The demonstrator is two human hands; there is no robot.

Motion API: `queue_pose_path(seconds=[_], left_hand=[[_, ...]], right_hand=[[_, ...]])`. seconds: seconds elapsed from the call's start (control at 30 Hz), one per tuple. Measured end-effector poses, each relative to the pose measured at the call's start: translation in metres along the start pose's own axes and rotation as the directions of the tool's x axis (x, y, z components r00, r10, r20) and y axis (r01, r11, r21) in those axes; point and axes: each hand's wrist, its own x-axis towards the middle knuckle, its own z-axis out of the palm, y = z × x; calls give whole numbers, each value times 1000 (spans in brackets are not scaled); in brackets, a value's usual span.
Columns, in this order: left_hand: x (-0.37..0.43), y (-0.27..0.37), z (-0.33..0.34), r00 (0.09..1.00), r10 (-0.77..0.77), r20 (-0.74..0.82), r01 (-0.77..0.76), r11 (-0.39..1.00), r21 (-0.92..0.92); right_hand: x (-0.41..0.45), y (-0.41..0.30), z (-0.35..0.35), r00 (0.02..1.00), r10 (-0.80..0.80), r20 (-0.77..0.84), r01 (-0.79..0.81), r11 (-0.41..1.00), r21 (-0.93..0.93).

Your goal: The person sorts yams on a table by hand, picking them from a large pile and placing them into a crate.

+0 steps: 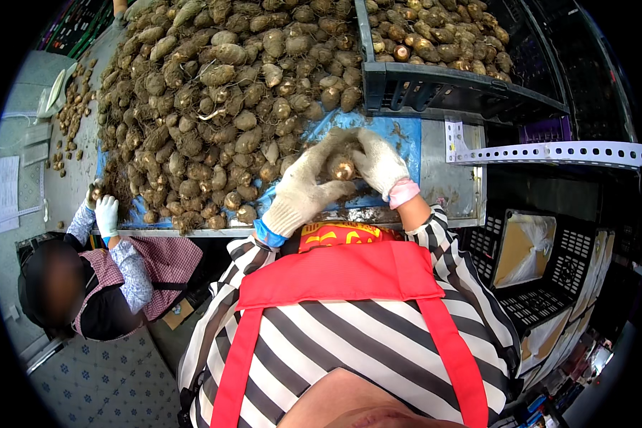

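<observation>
Both of my hands wear pale knitted gloves and curl around one small brown taro corm [342, 169] with a light cut end. My left hand [306, 184] cups it from the left, thumb below and fingers reaching over the top. From the right, my right hand [379, 159] presses its fingers against the same corm. A large heap of hairy, soil-covered taro corms [208, 107] spreads to the left and ahead of my hands. Beneath them lies a dirty blue plastic sheet [406, 140] on the metal table [452, 187].
Ahead on the right, a dark plastic crate [449, 80] holds many corms. A perforated white metal angle bar [545, 152] juts from the table's right side. At left, a co-worker's gloved hand [107, 215] is by the heap. Small corms [75, 109] lie farther left. Black crates [535, 299] stand right.
</observation>
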Motion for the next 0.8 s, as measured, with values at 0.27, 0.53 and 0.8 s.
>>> queue_pose_path(seconds=[0.27, 0.53, 0.8], left_hand=[[2, 0, -10, 992, -98, 79, 110, 980, -164], [4, 0, -6, 996, -78, 34, 84, 944, -320], [-1, 1, -7, 999, -28, 20, 28, 1000, -7]], right_hand=[[-14, -11, -29, 983, 166, 78, -183, 905, 385], [-26, -35, -12, 985, -158, -73, 174, 909, 378], [-7, -28, -14, 989, -89, -115, 96, 994, 55]])
